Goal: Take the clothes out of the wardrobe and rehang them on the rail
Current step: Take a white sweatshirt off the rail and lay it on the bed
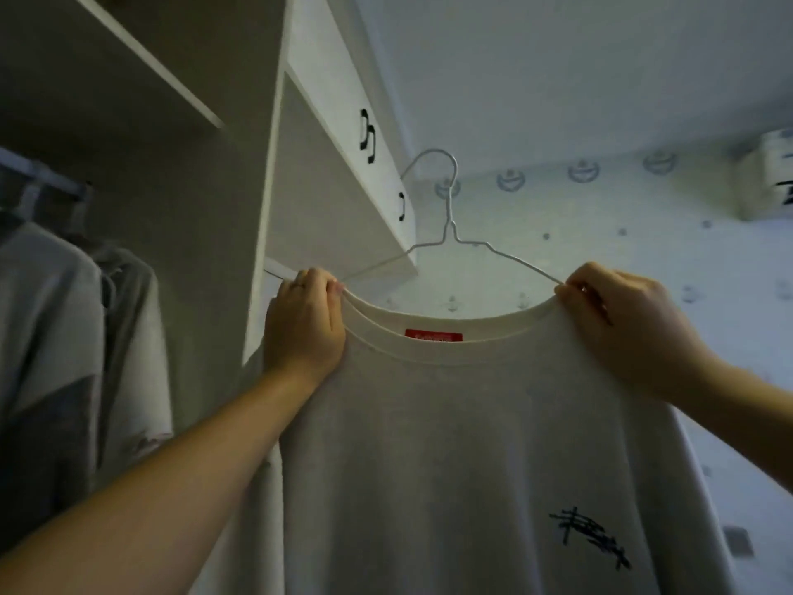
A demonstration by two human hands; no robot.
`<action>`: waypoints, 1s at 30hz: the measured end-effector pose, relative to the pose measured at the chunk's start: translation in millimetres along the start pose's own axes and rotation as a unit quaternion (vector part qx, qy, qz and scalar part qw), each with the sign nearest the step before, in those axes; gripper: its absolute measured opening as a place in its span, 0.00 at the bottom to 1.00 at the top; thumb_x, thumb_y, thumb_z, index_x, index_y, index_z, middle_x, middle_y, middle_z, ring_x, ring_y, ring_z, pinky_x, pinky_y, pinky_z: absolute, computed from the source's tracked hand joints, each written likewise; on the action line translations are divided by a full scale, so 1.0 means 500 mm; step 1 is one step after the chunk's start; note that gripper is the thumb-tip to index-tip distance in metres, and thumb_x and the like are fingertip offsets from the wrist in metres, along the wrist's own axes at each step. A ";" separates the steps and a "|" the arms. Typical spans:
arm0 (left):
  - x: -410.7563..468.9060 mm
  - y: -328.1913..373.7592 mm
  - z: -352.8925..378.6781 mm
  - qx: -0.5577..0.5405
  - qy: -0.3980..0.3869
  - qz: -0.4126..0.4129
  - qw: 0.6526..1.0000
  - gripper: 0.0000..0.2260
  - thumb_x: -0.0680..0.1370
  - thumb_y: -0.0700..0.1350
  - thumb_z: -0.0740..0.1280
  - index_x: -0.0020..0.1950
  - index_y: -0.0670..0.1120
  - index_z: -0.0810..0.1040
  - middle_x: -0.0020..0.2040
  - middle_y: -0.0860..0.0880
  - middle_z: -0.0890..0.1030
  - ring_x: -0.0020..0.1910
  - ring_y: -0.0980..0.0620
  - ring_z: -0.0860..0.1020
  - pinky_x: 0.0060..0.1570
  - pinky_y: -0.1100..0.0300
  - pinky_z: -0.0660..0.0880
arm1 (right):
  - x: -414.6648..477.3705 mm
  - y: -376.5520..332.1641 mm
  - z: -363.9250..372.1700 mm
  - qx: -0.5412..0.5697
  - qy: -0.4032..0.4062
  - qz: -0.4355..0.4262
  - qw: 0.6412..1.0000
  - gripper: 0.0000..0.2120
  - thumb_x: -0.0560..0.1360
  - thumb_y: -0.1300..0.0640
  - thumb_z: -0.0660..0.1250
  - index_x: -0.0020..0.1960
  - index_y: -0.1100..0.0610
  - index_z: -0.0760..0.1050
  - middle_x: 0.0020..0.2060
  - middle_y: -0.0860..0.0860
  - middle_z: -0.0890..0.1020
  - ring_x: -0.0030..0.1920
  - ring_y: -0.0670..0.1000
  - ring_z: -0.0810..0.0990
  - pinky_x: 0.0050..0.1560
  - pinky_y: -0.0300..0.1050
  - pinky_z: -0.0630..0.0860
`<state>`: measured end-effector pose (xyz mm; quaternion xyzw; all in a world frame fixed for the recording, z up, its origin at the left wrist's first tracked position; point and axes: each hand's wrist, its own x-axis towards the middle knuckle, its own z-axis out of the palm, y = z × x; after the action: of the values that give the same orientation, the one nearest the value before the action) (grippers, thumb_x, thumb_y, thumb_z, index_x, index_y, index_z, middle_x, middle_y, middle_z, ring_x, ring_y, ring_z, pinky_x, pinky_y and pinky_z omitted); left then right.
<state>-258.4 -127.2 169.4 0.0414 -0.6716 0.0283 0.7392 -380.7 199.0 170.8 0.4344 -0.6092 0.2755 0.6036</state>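
Head view:
- White T-shirt (450, 444) held up at centre on wire hanger (448, 208), outside wardrobe (257, 165); hook free in air.
- Left grip (304, 324): fingers curled round collar at hanger's left end.
- Right grip (622, 319): pinching collar rim with wire at right end.
- Hanger's long axis runs left-right between grips; hook up, tip curving leftward.
- Rail (43, 176) up-left inside wardrobe, well apart from hook, other garments (51, 315) on it; left grip nearer.
- Likely next: carry leftward, lift hook over rail.
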 end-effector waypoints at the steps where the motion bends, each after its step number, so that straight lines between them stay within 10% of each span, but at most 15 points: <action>1: -0.020 0.036 0.031 -0.026 -0.005 -0.005 1.000 0.14 0.83 0.50 0.53 0.46 0.44 0.73 0.41 0.44 0.77 0.39 0.44 0.72 0.38 0.51 0.69 | -0.024 0.031 -0.026 -0.003 -0.015 0.007 1.000 0.14 0.79 0.48 0.59 0.47 0.56 0.76 0.36 0.48 0.76 0.34 0.54 0.76 0.37 0.47 0.73; 19: -0.548 0.519 0.548 -0.257 -0.246 -0.026 0.934 0.15 0.82 0.49 0.54 0.47 0.41 0.74 0.43 0.39 0.78 0.41 0.38 0.75 0.40 0.48 0.70 | -0.577 0.371 -0.268 -0.136 -0.181 0.220 0.949 0.10 0.78 0.51 0.65 0.44 0.56 0.77 0.30 0.46 0.77 0.29 0.48 0.74 0.35 0.46 0.72; 30: -0.856 0.707 0.899 -0.363 -0.389 0.008 0.847 0.15 0.82 0.48 0.55 0.48 0.39 0.74 0.45 0.37 0.78 0.44 0.36 0.74 0.42 0.47 0.69 | -0.894 0.529 -0.201 -0.187 -0.262 0.435 0.841 0.05 0.79 0.50 0.65 0.46 0.51 0.75 0.33 0.44 0.78 0.36 0.42 0.77 0.37 0.31 0.69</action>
<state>-779.5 185.6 -206.2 -0.2280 -0.8666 -0.2303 0.3794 -606.2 497.9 -202.8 0.0594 -0.9107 0.2669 0.3096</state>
